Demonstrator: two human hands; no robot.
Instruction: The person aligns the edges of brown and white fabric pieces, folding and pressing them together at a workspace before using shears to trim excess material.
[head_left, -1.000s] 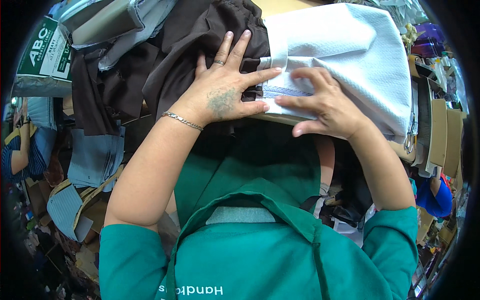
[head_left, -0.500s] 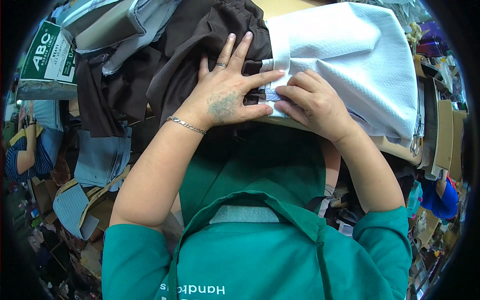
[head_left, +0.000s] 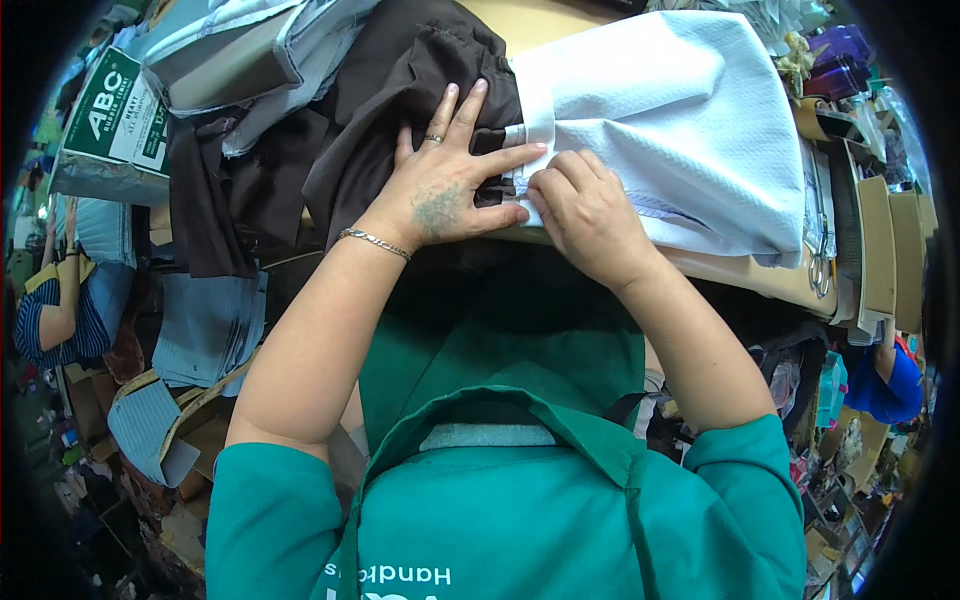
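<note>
My left hand (head_left: 432, 197) lies spread on brown fabric (head_left: 380, 70), its thumb and forefinger reaching onto the edge of white quilted-textured fabric (head_left: 680, 120). A white band (head_left: 536, 95) crosses where the two materials meet. Beside my left thumb, my right hand (head_left: 582, 212) is closed in a pinch at that junction, near a pale zipper-like strip (head_left: 640, 212) along the lower part of the white material. What its fingertips hold is hidden.
Grey padded pieces (head_left: 230, 60) and a green-and-white box (head_left: 110, 115) lie at upper left; scissors (head_left: 819, 268) at the table's (head_left: 550, 25) right, beside cardboard (head_left: 878, 250). Co-workers appear at far left (head_left: 55, 320) and right (head_left: 888, 385), amid stacked materials and clutter.
My right hand's fingers, apart a second ago, have curled closed, and the hand has moved left toward my left thumb. My left hand stays spread on the fabric.
</note>
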